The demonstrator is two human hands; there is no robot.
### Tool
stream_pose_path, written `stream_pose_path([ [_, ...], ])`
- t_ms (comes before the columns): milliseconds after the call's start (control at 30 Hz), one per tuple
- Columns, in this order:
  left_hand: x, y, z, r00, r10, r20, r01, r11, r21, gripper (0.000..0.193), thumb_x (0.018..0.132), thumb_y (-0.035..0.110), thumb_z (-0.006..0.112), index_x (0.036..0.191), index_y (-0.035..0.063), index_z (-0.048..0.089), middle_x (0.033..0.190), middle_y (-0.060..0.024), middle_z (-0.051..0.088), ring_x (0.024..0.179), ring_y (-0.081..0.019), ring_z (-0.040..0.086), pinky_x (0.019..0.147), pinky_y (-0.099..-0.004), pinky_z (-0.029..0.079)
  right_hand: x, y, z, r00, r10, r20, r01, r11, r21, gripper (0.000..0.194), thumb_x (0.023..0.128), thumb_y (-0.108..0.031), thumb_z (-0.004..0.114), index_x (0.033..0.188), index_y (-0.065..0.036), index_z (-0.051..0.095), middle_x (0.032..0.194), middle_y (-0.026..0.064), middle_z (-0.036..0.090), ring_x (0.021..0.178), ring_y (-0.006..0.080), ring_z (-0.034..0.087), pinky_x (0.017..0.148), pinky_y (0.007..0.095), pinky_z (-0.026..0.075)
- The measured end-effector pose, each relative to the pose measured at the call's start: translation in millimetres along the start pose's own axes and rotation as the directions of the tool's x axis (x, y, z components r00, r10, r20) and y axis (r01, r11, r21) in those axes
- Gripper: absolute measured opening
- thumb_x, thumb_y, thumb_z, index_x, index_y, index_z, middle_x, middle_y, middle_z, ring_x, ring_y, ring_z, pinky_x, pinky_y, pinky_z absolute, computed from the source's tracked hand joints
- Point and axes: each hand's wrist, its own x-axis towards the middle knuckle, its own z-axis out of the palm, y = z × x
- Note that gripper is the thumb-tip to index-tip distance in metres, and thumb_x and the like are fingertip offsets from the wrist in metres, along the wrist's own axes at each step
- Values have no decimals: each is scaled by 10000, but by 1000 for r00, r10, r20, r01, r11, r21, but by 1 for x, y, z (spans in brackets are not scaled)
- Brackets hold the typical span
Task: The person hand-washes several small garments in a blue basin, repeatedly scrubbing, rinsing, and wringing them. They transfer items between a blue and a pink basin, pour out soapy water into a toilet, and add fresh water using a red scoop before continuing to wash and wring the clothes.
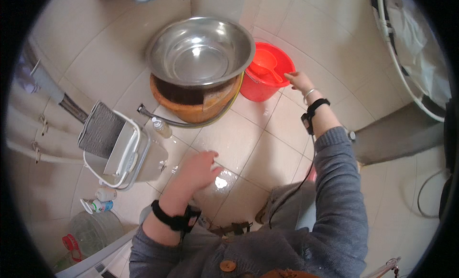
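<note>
My right hand (299,81) is at the right rim of a red plastic bucket (259,91); its fingertips look close to or on the rim, and I cannot tell whether they grip it. A red plastic dipper (263,64) lies inside the bucket. Left of it, a large stainless steel basin (200,59) rests tilted on an orange-brown tub (190,113). My left hand (200,168) hangs over the wet tiled floor, fingers apart and holding nothing.
A dark hose (168,123) curves around the tub beside a pump bottle (162,128). At the left stands a mop bucket (152,163) with a grey flat mop pad (102,131). Small bottles (103,206) and a large clear jug (95,231) are at lower left. A grey pipe (398,134) is on the right.
</note>
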Motion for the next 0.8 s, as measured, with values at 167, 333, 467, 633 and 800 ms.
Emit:
stream_pose_path([
  [167, 22, 19, 14, 986, -2, 169, -18, 993, 118, 433, 821, 286, 608, 1159, 26, 531, 1021, -158, 603, 950, -318, 581, 807, -385, 474, 100, 41, 57, 981, -172, -91, 126, 919, -374, 628, 795, -499, 590, 1070, 65, 594, 1049, 277, 599, 1017, 381, 576, 874, 415, 458],
  [333, 48, 16, 21, 981, -105, 165, 71, 977, 201, 451, 830, 307, 609, 1186, 48, 509, 1068, -157, 590, 984, -330, 570, 826, -401, 466, 154, 54, 85, 982, 39, 183, 28, 936, -350, 432, 807, -366, 591, 966, 32, 649, 984, 268, 625, 952, 370, 613, 812, 416, 482],
  [467, 61, 16, 29, 976, -95, 193, 62, 983, 171, 468, 827, 304, 619, 1199, 49, 498, 1081, -155, 585, 995, -322, 567, 834, -397, 464, 163, 63, 85, 996, -28, 87, 77, 775, -627, 274, 830, -184, 502, 985, -29, 666, 1016, 218, 637, 968, 312, 626, 802, 401, 502],
  [633, 66, 16, 33, 974, -83, 211, 52, 987, 151, 475, 821, 289, 627, 1209, 52, 491, 1097, -162, 575, 1000, -321, 565, 842, -396, 461, 162, 59, 87, 964, -265, 29, 109, 296, -949, 215, 838, -185, 511, 912, -115, 701, 929, 65, 666, 833, 262, 653, 531, 401, 530],
  [800, 61, 12, 34, 972, -122, 202, 80, 976, 203, 487, 819, 297, 623, 1221, 59, 486, 1115, -159, 571, 1012, -321, 562, 850, -396, 459, 158, 38, 112, 974, -215, 77, 127, 230, -965, 203, 839, -183, 510, 879, -133, 704, 893, 70, 681, 829, 237, 657, 575, 364, 528],
])
